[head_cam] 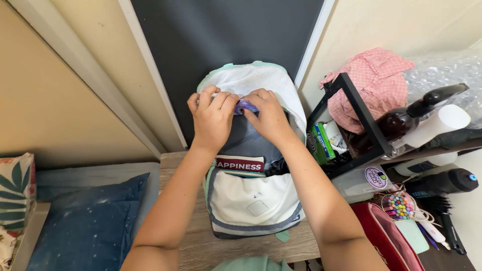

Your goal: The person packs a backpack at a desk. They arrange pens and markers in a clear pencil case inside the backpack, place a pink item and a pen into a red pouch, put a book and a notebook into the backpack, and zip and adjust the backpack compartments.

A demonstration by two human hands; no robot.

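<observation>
A white and mint-green backpack (256, 200) stands open on a wooden surface (201, 248), its flap leaning back against the wall. Both of my hands are at its top opening, over a grey mesh inner pocket (248, 143). My left hand (211, 120) has its fingers curled at the pocket's upper edge. My right hand (271, 118) pinches a small purple object (246, 106) between the two hands. What the purple object is cannot be made out. A dark label strip (240, 163) crosses the bag below the mesh.
To the right, a black shelf frame (359, 113) holds a pink cloth (379, 80), a green box (321, 143), dark bottles (401, 120) and bubble wrap. A red pouch (384, 236) and a brush lie below. A blue cushion (90, 221) sits at the left.
</observation>
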